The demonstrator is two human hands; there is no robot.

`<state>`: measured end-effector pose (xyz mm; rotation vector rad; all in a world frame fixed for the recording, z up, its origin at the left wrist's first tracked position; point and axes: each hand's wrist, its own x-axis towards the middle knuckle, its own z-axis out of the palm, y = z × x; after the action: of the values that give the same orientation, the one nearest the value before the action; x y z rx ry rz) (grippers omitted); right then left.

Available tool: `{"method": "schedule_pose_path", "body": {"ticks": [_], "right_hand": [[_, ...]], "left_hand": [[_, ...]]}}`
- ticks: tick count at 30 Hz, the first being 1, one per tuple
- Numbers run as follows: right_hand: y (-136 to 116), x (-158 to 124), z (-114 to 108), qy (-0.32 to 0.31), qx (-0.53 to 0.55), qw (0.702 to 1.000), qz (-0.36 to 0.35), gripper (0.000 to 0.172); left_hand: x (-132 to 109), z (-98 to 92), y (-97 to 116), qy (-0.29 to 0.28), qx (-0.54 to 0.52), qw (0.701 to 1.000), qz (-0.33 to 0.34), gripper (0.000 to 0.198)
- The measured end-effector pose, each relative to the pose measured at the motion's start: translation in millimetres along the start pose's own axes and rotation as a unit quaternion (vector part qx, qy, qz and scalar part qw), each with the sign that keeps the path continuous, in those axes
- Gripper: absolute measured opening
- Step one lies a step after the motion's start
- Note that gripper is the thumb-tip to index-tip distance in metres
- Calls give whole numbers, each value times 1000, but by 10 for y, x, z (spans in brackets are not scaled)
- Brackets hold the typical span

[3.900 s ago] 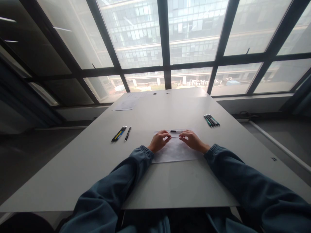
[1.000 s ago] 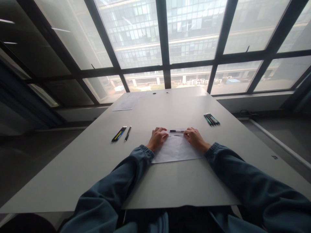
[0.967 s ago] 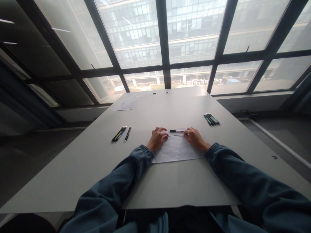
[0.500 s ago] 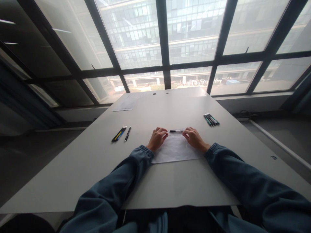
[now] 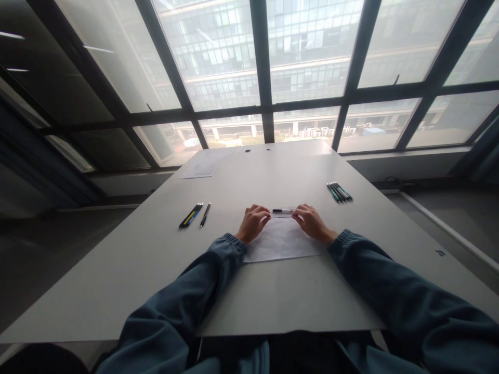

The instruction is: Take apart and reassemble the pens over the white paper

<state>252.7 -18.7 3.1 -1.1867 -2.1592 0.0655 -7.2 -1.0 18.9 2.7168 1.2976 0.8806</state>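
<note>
Head view down across table (image 5: pixel 268 182), seemingly wide

On the tabletop (image 5: pixel 280 182), a paper sheet (image 5: pixel 286 241) lies midway across, back from the near edge. The left hand (image 5: pixel 253 222) is over its left side, the right hand (image 5: pixel 310 222) over its right; a thin rod (image 5: pixel 281 216) spans between their fingertips. Just behind the rod lies a pen (image 5: pixel 281 210). Left of the sheet are a pen bundle (image 5: pixel 191 215) and, right beside it, a single pen (image 5: pixel 205 215). A pen row (image 5: pixel 339 192) lies behind and right, towards the right edge. Papers (image 5: pixel 200 167) occupy the far left corner.
</note>
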Motion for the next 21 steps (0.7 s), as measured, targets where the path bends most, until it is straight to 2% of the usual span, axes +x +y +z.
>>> {"method": "schedule_pose_path", "body": {"ticks": [10,21], "right_hand": [[-14,0,-4,-3,-5,1000,-18,18],[-78,-19,-33,-21,-21,999,-15,20]], "left_hand": [[-3,6,3,-2,-17,1000,16,16],[-13,38,-37,34,-58,998,17,12]]}}
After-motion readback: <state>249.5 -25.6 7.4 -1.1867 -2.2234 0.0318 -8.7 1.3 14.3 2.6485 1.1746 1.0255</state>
